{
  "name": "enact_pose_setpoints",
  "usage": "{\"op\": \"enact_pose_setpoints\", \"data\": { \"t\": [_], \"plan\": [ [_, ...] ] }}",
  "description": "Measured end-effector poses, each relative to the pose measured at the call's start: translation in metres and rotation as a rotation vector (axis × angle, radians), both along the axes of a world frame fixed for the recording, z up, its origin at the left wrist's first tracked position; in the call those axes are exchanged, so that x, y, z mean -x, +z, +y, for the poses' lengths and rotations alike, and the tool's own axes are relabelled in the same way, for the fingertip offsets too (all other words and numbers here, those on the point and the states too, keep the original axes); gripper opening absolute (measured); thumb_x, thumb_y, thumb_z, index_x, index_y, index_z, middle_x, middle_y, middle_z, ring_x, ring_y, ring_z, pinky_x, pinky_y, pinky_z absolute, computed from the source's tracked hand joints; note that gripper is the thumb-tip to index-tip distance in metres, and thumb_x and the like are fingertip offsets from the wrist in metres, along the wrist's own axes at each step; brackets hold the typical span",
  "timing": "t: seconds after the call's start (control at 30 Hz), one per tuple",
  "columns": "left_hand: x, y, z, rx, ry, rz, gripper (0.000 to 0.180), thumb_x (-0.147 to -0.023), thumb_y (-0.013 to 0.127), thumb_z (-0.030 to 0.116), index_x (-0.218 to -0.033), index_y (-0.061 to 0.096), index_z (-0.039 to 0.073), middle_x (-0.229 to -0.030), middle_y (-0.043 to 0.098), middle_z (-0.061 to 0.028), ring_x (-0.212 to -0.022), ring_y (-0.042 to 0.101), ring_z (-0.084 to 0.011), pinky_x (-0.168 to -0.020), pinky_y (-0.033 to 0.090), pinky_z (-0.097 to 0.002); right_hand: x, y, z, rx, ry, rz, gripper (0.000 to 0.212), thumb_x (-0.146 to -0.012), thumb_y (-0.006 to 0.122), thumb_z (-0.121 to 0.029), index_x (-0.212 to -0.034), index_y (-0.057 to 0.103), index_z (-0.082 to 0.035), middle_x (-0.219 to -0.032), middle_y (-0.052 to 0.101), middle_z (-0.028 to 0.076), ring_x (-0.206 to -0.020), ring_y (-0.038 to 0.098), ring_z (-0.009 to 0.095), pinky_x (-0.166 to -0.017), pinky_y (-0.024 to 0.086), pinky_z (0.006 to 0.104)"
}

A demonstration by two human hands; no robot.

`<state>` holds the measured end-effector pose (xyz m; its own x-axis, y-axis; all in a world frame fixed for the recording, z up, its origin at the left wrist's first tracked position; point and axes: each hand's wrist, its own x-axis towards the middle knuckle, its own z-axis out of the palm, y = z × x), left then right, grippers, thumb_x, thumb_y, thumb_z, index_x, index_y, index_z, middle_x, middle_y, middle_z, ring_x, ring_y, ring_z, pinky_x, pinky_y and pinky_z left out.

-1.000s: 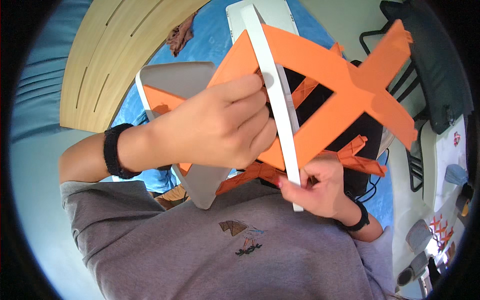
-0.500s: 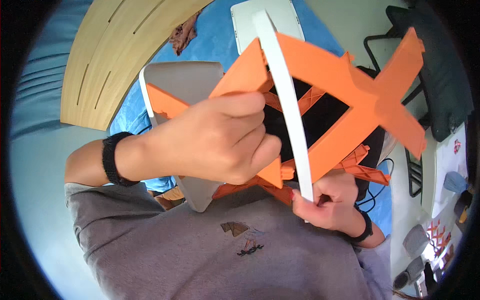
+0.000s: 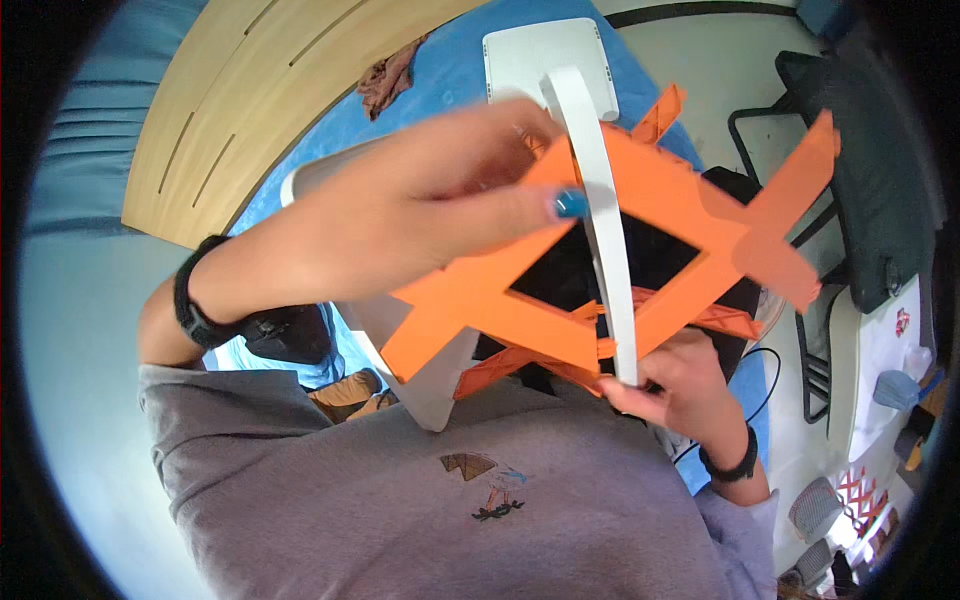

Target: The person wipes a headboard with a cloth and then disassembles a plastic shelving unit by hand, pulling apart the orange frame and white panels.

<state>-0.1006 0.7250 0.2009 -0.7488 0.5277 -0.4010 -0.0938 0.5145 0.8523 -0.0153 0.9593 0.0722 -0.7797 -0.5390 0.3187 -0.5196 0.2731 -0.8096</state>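
Orange plastic lattice panels [image 3: 700, 255] with crossed bars stand against a white strip [image 3: 606, 225], which rises between them. My left hand [image 3: 430, 195], slightly blurred, reaches across the left-hand lattice panel [image 3: 475, 295]. Its thumb, with a teal nail, lies along the panel's face beside the strip, and its fingers curl over the upper edge, partly hidden. At the strip's lower end, my right hand [image 3: 685, 385] pinches it between thumb and fingers. Behind the left panel sits a white board with rounded corners [image 3: 440, 385]. More orange ribbed pieces [image 3: 500, 370] show below.
A white rounded panel [image 3: 550, 60] lies on a blue cover [image 3: 450, 70] beyond my hands. Far left is a slatted light-wood board [image 3: 230, 110]. A brown crumpled cloth [image 3: 388, 80] lies near it. A black folding chair [image 3: 860, 170] stands at the right, with a black cable [image 3: 775, 390] nearby.
My left hand has shifted from a closed grip on the panel to one with its thumb stretched across the face. The left panel has swung to show its crossed bars. My right hand stays at the strip's end.
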Motion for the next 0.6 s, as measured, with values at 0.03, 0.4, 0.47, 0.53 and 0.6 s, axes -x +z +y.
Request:
{"op": "enact_pose_setpoints", "data": {
  "t": [0.03, 0.4, 0.47, 0.53, 0.6],
  "plan": [
    [-0.001, -0.001, 0.005, 0.013, -0.048, 0.001, 0.037, -0.089, 0.052, 0.013, -0.122, 0.039, 0.002, -0.103, 0.054, -0.0143, -0.097, 0.054, -0.0197, -0.083, 0.043, -0.0288, 0.0, 0.009, -0.004, -0.131, 0.001, 0.068, 0.027, -0.066, 0.075, -0.02, -0.062, 0.053, -0.004, -0.049, 0.044, 0.005, -0.043, 0.047, 0.022, -0.044, 0.037, 0.0295],
    [-0.068, -0.011, 0.03, 0.267, -0.695, 0.391, 0.024, -0.078, 0.057, 0.015, -0.093, 0.051, -0.003, -0.058, 0.055, -0.0153, -0.053, 0.058, -0.0334, -0.048, 0.048, -0.0406, -0.019, 0.082, -0.013, -0.259, -0.231, 0.169, 0.049, -0.066, 0.072, -0.047, -0.079, 0.052, -0.004, -0.068, 0.049, 0.006, -0.052, 0.043, 0.02, -0.047, 0.033, 0.0296],
    [-0.07, -0.011, 0.027, 0.29, -0.666, 0.31, 0.019, -0.073, 0.058, 0.009, -0.084, 0.053, -0.005, -0.06, 0.056, -0.0168, -0.056, 0.06, -0.0316, -0.051, 0.05, -0.0372, -0.016, 0.073, -0.023, -0.214, -0.153, 0.18, 0.054, -0.066, 0.068, -0.052, -0.082, 0.054, -0.002, -0.069, 0.048, 0.008, -0.053, 0.045, 0.021, -0.046, 0.033, 0.0307],
    [-0.072, -0.011, 0.023, 0.279, -0.604, 0.239, 0.013, -0.069, 0.058, 0.002, -0.076, 0.054, -0.008, -0.062, 0.058, -0.0184, -0.059, 0.062, -0.0297, -0.054, 0.052, -0.0338, -0.012, 0.066, -0.03, -0.178, -0.106, 0.134, 0.056, -0.067, 0.066, -0.054, -0.081, 0.054, -0.002, -0.068, 0.047, 0.008, -0.051, 0.045, 0.022, -0.045, 0.033, 0.0317],
    [-0.072, -0.012, 0.019, 0.234, -0.676, 0.296, 0.017, -0.076, 0.057, 0.015, -0.07, 0.057, 0.0, -0.064, 0.059, -0.0153, -0.055, 0.059, -0.0329, -0.051, 0.049, -0.0402, -0.008, 0.064, -0.031, -0.183, -0.055, 0.05, 0.053, -0.074, 0.06, -0.053, -0.077, 0.055, 0.0, -0.064, 0.044, 0.01, -0.048, 0.045, 0.025, -0.043, 0.034, 0.0338]
  ]
}}
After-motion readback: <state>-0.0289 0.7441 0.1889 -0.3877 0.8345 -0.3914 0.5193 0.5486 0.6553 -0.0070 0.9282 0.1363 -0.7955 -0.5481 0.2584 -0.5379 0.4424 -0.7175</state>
